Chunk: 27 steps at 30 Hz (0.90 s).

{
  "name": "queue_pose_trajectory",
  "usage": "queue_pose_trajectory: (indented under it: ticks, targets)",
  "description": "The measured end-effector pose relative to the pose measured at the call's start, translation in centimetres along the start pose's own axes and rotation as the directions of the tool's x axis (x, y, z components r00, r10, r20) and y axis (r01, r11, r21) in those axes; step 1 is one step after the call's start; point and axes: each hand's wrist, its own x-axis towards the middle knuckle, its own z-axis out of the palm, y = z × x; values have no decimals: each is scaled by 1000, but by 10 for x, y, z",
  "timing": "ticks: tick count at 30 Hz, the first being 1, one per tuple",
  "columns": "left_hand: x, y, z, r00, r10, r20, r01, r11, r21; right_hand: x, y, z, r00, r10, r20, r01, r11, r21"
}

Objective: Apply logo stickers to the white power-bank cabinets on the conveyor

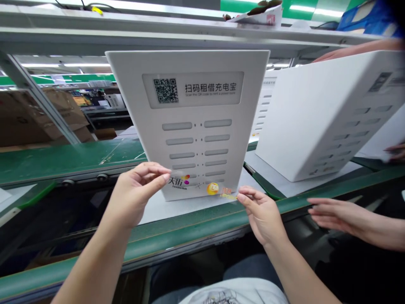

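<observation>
Green conveyor [190, 228] below, left hand [136, 196] and right hand [261, 219] pinch clear logo film [202, 188]

A second white charging cabinet [325, 118] stood to the right on a long green-edged desk [72, 162], and a co-worker's hand [338, 217] reached in just before it. Cardboard boxes [41, 118] were piled beyond the desk at left, while a metal shelf [190, 38] overhead carried crumpled paper [256, 14].

A green-edged assembly line [190, 226] carries white power-bank rental cabinets [325, 118].
</observation>
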Motion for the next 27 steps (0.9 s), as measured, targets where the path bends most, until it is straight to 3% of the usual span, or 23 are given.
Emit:
queue_pose_trajectory:
  ticks: [5, 10, 14, 18, 22, 27]
  targets:
    - [-22, -58, 0, 991, -102, -85, 98, 993, -60, 10, 13, -12, 1000, 11, 4, -10, 989, -148]
    - [-44, -99, 6, 982, 17, -189, 19, 982, 189, 15, 26, -23, 999, -27, 29, 34, 958, -285]
    - [-51, -111, 8, 972, -1, -233, 62, 965, 254, 18, 31, -28, 992, -122, 41, 129, 921, -368]
    - [-51, -122, 7, 963, -128, -237, 152, 985, 86, 20, 39, -30, 985, -156, 67, 170, 899, -403]
    - [-48, -130, 7, 951, -245, -186, 229, 968, -104, 24, 48, -30, 990, -118, 75, 138, 914, -383]
    - [-42, -129, 10, 915, -386, -122, 358, 912, -201, 30, 55, -31, 998, -41, 55, 58, 932, -359]
